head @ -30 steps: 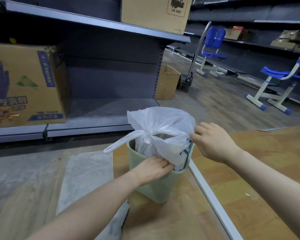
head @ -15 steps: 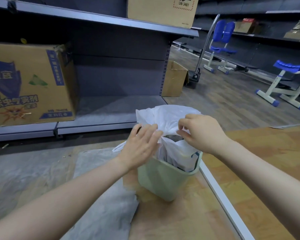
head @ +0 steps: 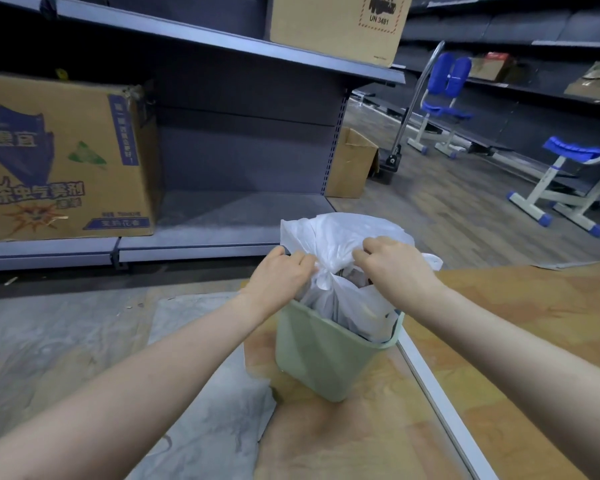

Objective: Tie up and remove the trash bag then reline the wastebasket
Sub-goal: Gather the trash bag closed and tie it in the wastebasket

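Note:
A pale green wastebasket (head: 326,355) stands on the floor in front of me. A white trash bag (head: 340,237) fills it and bulges above the rim, with a knot gathered at its left side. My left hand (head: 281,275) pinches the bag's plastic by the knot. My right hand (head: 392,268) grips the bag's top from the right. Dark rubbish shows through a gap between my hands. The bag still sits inside the basket.
A flat translucent plastic sheet (head: 201,393) lies on the floor left of the basket. Grey shelving (head: 222,223) stands behind with a large printed cardboard box (head: 63,157). A small carton (head: 350,164), a hand truck (head: 395,154) and blue chairs (head: 568,174) stand farther back right.
My left hand rose from the basket's rim to the bag's knot. My right hand moved from the basket's right edge onto the bag's top. Both now pinch the plastic.

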The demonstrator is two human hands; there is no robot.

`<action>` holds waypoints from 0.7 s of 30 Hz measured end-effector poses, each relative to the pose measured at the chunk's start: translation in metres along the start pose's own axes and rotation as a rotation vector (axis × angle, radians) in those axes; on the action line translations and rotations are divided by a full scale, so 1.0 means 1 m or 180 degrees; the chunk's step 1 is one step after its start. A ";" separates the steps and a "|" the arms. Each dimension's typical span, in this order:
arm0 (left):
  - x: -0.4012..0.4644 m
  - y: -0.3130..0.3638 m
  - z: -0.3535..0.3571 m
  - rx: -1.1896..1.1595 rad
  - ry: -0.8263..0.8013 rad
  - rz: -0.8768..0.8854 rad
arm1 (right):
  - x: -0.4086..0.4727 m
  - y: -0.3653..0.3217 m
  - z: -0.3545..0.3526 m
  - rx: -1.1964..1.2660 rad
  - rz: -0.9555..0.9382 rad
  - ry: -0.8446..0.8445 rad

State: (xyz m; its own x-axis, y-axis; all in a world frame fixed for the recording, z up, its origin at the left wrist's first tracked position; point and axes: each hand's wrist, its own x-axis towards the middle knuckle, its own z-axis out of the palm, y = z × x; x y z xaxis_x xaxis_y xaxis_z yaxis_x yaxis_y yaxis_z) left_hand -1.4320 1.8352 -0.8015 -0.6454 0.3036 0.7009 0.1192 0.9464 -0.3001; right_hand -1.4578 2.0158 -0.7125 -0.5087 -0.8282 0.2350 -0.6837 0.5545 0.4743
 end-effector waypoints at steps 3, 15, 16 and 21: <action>0.002 -0.016 0.008 0.0039 0.0268 0.0485 | -0.007 0.009 0.003 -0.0015 -0.0476 0.0226; 0.011 -0.036 0.000 0.0180 0.0260 0.0927 | -0.029 0.048 0.009 0.0414 -0.0481 0.0287; 0.006 -0.035 0.001 0.0132 0.0191 0.0953 | -0.037 0.047 0.014 0.0515 -0.0385 0.0287; -0.014 -0.035 0.011 0.0015 0.0262 0.1000 | -0.060 0.037 0.041 0.0686 -0.0347 0.0416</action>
State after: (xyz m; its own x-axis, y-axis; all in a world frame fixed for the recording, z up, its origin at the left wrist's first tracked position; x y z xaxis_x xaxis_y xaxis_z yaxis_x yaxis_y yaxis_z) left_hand -1.4353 1.7967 -0.8079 -0.5144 0.5889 0.6233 0.2993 0.8045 -0.5131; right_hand -1.4739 2.0887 -0.7437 -0.3639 -0.8795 0.3066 -0.8334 0.4544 0.3145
